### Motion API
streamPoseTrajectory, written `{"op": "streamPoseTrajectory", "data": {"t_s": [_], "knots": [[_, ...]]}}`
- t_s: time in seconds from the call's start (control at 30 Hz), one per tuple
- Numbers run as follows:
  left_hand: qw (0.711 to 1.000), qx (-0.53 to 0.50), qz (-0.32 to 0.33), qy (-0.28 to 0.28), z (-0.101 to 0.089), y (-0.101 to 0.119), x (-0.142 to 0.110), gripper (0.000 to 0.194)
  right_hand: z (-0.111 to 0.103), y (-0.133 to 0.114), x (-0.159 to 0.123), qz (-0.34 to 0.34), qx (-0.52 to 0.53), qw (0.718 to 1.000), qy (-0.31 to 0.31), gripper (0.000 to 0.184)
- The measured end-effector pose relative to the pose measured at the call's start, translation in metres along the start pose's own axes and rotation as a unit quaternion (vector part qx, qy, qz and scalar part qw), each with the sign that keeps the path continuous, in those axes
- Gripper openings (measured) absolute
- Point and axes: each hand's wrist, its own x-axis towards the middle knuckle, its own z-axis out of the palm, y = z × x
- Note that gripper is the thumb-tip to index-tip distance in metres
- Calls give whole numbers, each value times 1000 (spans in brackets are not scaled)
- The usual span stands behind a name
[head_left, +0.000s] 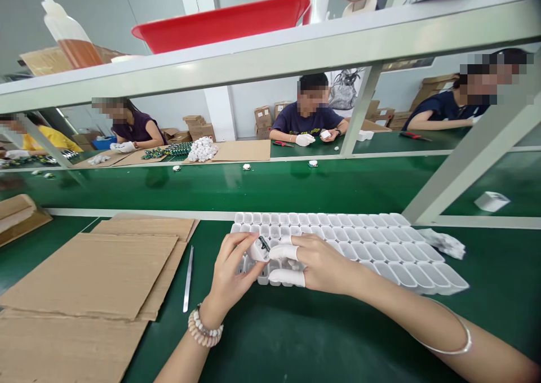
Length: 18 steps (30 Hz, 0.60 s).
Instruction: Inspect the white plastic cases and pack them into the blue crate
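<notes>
Between the thumb and fingers of my left hand [232, 267] is a small white plastic housing [253, 252], tilted so that a dark green circuit board [264, 246] shows in its open side. My right hand [310, 259] wears white finger cots on the thumb and fingers. Its fingertips are bent in against the right side of the housing, partly hiding it. Under and behind both hands stand rows of open, translucent white bins [359, 252]. Some front bins hold small pieces too blurred to name.
Metal tweezers [188, 279] lie left of my hands, beside flat cardboard sheets [88, 276]. A crumpled white bag [443, 243] rests at the right. Beyond is a green conveyor belt [203, 188] carrying small white parts, with several co-workers behind it. A shelf beam [236, 62] crosses overhead.
</notes>
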Motion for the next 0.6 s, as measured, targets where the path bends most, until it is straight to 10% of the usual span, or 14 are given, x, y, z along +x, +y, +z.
{"op": "streamPoseTrajectory", "data": {"t_s": [0.4, 0.6], "knots": [[1000, -12, 5, -16, 5, 2, -6, 50, -12, -9, -1, 71, 15, 987, -146, 45], [990, -117, -58, -57, 5, 4, -6, 46, -19, -3, 0, 13, 94, 995, 10, 40]]}}
